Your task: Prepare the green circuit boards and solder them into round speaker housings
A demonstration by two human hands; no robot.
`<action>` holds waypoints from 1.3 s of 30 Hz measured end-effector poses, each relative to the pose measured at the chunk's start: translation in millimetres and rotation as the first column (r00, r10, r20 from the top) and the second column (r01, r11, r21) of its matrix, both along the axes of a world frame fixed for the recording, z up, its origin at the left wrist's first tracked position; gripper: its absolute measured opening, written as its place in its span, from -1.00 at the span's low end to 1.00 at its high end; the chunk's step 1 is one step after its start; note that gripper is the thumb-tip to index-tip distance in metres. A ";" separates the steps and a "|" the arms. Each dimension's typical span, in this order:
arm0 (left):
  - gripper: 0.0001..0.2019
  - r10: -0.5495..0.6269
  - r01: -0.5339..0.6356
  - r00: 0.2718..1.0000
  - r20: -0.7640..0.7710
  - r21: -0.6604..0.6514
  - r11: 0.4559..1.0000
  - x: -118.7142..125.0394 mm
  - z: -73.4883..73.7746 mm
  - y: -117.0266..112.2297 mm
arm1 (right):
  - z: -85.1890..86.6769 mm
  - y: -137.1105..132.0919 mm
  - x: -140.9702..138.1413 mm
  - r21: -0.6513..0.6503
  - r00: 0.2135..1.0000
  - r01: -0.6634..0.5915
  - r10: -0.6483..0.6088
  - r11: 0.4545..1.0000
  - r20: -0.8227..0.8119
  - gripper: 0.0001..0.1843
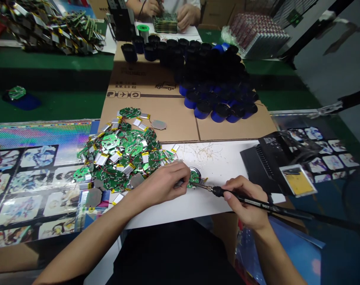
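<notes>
My left hand (165, 182) is closed in a pinch on a small round green circuit board (194, 178) lying on a white sheet (224, 162), next to a round speaker part. My right hand (245, 200) grips a black soldering iron (257, 202) like a pen; its tip touches the board's right edge. A heap of similar green boards with silver batteries (120, 152) lies just left of my left hand.
Black and blue cylindrical housings (215, 83) are stacked on brown cardboard (156, 95) behind. A black soldering station with a yellow sponge (287, 166) stands to the right. Another person's hands (171, 12) work at the far end. Printed picture sheets (34, 174) cover the left.
</notes>
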State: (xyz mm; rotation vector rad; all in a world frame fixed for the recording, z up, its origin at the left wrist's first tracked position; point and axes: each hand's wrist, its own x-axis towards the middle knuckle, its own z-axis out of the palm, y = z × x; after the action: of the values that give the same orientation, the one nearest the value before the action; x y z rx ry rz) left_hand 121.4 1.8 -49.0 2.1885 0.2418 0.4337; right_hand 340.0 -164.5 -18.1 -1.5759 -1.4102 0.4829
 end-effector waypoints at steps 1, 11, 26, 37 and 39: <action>-0.88 -0.001 0.001 1.000 -0.002 0.000 1.000 0.0 -0.1 0.0 | -0.3 0.3 0.0 0.000 1.000 -0.002 0.002 1.000 0.004 -0.97; -0.86 0.015 -0.015 1.000 -0.005 0.015 1.000 0.2 2.1 -1.1 | -8.4 -8.7 8.3 0.151 0.996 0.040 -0.028 0.988 -0.083 -0.96; -0.91 0.004 -0.003 1.000 -0.022 0.015 1.000 -0.2 0.9 0.1 | -29.6 7.5 -27.6 0.060 0.963 -0.086 0.068 0.994 0.261 -0.65; -0.89 0.034 -0.049 0.997 0.072 0.213 0.976 0.6 0.6 -1.1 | -37.2 29.5 -15.2 -0.021 0.963 -0.215 0.215 0.976 0.161 -0.43; -0.89 0.039 -0.062 0.994 0.102 0.239 0.969 1.5 0.4 -2.0 | -36.2 30.1 -10.6 -0.050 0.964 -0.226 0.231 0.973 0.133 -0.46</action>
State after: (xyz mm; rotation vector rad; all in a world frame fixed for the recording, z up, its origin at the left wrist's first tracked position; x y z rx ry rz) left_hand 122.9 -0.2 -48.6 2.3957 0.2009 0.6240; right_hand 329.4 -134.4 -54.4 -1.5039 -1.7094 0.5448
